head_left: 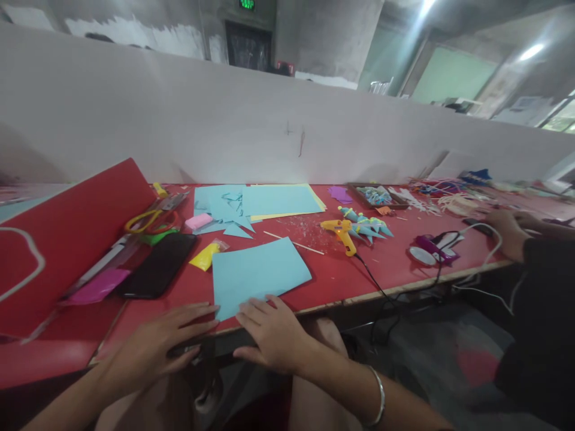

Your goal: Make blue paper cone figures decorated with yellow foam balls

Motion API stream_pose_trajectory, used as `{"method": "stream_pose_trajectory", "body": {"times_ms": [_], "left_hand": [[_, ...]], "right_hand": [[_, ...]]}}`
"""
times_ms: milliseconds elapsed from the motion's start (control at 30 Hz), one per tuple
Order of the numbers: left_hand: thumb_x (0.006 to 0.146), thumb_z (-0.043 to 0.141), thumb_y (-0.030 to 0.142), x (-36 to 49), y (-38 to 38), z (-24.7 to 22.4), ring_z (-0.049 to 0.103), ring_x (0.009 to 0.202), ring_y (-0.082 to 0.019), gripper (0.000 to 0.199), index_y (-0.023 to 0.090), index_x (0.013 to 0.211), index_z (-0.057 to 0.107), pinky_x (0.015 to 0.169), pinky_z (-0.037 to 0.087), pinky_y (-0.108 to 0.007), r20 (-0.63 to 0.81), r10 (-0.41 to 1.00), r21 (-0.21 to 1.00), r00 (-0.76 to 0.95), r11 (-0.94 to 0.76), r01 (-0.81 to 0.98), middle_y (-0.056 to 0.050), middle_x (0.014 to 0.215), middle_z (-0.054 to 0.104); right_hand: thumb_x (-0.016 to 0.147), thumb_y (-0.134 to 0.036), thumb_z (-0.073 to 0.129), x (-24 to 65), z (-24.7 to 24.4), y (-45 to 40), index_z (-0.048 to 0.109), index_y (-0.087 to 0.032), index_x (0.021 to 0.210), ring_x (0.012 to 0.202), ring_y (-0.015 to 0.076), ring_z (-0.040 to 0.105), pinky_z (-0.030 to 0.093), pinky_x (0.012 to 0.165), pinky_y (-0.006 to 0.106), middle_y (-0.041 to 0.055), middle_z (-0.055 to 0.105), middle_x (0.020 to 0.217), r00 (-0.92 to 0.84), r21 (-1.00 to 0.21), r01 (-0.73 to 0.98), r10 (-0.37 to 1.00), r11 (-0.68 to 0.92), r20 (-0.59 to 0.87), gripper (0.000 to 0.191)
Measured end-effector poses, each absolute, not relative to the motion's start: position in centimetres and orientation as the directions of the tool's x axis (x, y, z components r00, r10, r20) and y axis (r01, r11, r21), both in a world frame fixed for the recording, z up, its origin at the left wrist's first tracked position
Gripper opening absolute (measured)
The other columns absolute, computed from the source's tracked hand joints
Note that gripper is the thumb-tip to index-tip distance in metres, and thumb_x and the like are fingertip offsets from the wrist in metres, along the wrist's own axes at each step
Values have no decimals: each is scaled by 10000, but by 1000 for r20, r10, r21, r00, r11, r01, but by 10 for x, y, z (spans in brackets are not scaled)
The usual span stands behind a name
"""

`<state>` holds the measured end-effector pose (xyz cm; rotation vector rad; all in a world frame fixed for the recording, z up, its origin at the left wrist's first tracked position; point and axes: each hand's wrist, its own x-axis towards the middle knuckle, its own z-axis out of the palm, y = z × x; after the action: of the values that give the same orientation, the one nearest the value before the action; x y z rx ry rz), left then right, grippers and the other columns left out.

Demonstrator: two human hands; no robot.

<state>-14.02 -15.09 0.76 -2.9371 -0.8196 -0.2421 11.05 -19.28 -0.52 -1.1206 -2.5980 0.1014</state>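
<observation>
A sheet of light blue paper (260,272) lies flat near the table's front edge. My right hand (272,329) rests its fingertips on the sheet's lower edge, fingers stretched out and thumb apart. At the sheet's lower left corner is my left hand (166,335), its fingers spread and their tips touching or just beside the paper. Neither hand grips anything. Beyond the sheet lie a thin stick (294,242) and a yellow glue gun (340,233), whose black cord runs over the front edge. Blue paper cones with yellow trim (366,222) sit behind the glue gun.
On the left are a black phone (159,266), scissors (150,221), a yellow packet (206,255) and a red board (76,239). Cut blue scraps (229,209) and a paper stack (283,199) lie behind. A tray (377,196) stands farther right. Another person's hand (507,233) is at far right.
</observation>
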Motion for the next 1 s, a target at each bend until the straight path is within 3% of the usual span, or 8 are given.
{"method": "stream_pose_trajectory", "body": {"times_ms": [200,467,833,1000], "left_hand": [[765,521,287,-141,-151,9,580,1021,-171,416,381,1170,509,812,505,-254,155,516,-45,842,-848,528,43,1208,550],[747,532,270,-141,-152,8,582,1017,-167,445,391,1174,501,811,507,-246,190,516,-20,836,-849,528,55,1201,556],[738,497,202,-143,-149,0,607,968,-138,435,414,1114,547,786,504,-200,208,554,19,806,-826,563,79,1150,593],[732,515,211,-137,-155,4,613,959,-159,377,379,1059,597,778,509,-211,219,599,81,770,-798,598,44,1127,615]], "right_hand": [[862,-487,332,151,-5,-185,541,-210,1126,1159,203,429,283,972,392,47,550,1207,-496,-281,792,840,542,222,436],[878,-390,352,190,-3,-184,584,-286,1095,1196,206,412,234,1012,443,11,528,1243,-374,-317,853,910,414,180,335],[854,-326,415,229,-10,-187,609,-232,1075,1145,192,480,374,959,376,41,560,1204,-221,-294,912,948,284,229,309],[845,-259,421,224,-10,-189,604,-214,1065,1124,196,496,356,965,416,63,571,1187,-206,-269,923,943,276,259,290]]}}
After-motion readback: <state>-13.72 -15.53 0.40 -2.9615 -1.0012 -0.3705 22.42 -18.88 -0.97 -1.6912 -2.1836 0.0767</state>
